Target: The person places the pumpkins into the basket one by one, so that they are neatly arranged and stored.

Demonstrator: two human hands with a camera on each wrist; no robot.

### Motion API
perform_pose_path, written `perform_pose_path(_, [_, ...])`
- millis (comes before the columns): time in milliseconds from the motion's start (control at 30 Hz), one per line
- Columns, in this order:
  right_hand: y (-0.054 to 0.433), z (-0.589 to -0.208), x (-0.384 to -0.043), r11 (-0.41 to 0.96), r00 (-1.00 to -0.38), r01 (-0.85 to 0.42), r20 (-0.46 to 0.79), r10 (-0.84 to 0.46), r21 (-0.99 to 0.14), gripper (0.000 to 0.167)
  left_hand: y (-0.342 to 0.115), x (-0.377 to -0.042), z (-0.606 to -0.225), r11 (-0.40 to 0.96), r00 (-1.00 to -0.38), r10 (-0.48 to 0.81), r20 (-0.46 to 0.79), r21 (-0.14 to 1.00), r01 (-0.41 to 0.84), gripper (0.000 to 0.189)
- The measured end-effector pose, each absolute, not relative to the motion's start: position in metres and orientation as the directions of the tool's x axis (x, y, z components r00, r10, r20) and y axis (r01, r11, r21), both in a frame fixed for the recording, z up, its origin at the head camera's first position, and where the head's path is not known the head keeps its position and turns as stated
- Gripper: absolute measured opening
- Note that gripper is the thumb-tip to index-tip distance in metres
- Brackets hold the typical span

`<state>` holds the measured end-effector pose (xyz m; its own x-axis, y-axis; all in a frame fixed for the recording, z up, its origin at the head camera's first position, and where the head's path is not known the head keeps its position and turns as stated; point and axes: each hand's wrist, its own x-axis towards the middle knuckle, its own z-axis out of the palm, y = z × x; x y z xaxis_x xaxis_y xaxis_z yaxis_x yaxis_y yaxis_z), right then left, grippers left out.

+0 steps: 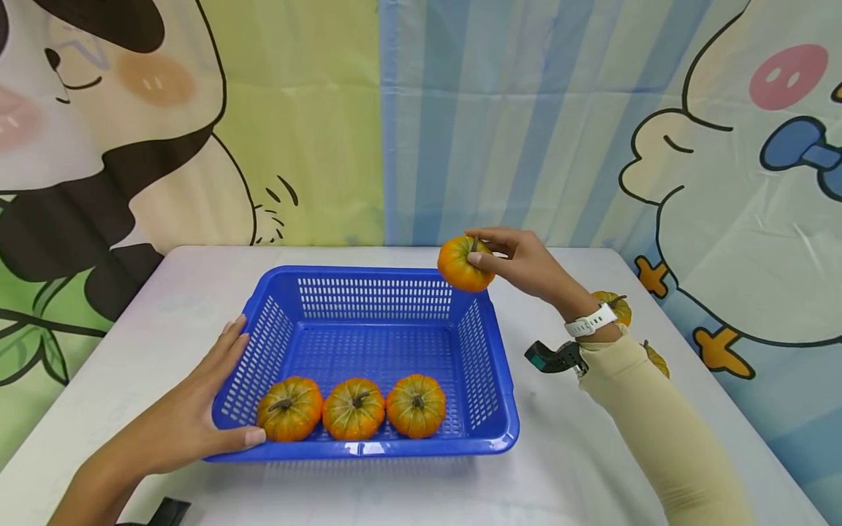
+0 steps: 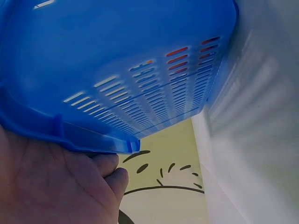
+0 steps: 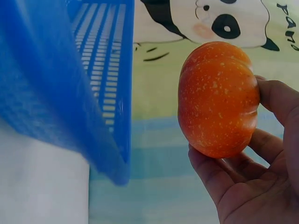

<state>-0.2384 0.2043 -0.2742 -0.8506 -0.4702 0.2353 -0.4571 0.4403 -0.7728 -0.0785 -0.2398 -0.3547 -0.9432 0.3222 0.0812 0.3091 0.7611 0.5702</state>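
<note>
At the left, the person's left hand (image 1: 187, 409) grips the near left corner of the blue plastic basket (image 1: 434, 446), thumb lying over the near rim and fingers along the left rim.

Inside, three mini pumpkins line the near wall: the left one (image 1: 290, 410) by the near left corner, the middle one (image 1: 354, 410) just beside it, the right one (image 1: 416, 408) next. Bare basket floor lies between that last one and the right wall.

Further right, the held pumpkin (image 1: 458, 269) appears at the basket's far right corner; whether it is over the rim or slightly outside cannot be told. The right hand (image 1: 529, 264) pinches it from the right, thumb on its stem side, fingers opposite. It is squat, its broad axis crossing the stem, and the basket's interior lies leftward and nearer, away from the palm.

Towards the tabletop's (image 1: 546, 431) right edge, partly hidden by the right arm, lie a farther pumpkin (image 1: 622, 308) and a nearer pumpkin (image 1: 656, 360).
</note>
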Motion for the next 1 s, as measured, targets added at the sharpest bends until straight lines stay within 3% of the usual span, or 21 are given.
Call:
perform_pose_path(667, [0.144,-0.274,-0.241,0.376,-0.697,-0.607,0.242,-0.675,-0.700,0.043,-0.240,-0.079,-0.355,0.742,-0.940,0.334,0.074,0.594,0.310,0.118])
perform_pose_path(1000, [0.114,-0.279,-0.242,0.366,-0.697,-0.583,0.214,-0.685,-0.726,0.044,-0.240,-0.078,-0.355,0.742,-0.939,0.335,0.077,0.593,0.313,0.118])
